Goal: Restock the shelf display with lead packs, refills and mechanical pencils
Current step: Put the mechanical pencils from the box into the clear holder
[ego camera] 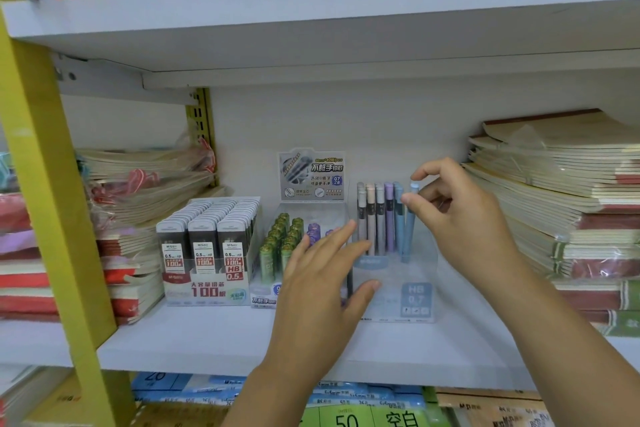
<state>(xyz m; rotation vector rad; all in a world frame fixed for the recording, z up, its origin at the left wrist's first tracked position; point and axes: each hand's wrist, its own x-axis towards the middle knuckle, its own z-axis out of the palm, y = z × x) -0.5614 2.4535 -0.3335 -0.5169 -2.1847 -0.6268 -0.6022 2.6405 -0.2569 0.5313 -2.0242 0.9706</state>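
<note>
Right hand is up at the back of the clear pencil stand, thumb and forefinger pinching the cap end of a light blue mechanical pencil. The pencil stands nearly upright, its lower tip down in the stand just beside the row of standing pencils in grey, pink, purple and blue. Whether the tip is fully seated in a slot is hard to tell through the frosted plastic.

Left hand sits lower and nearer the camera, fingers spread and flat, the palm over the seam between the stand and the refill box with its green tubes. The fingertips lie against the stand's left front corner, holding nothing.

Left of that, the lead pack display sits full on the white shelf, well apart from both hands. Stacked notebooks flank the shelf on either side.
</note>
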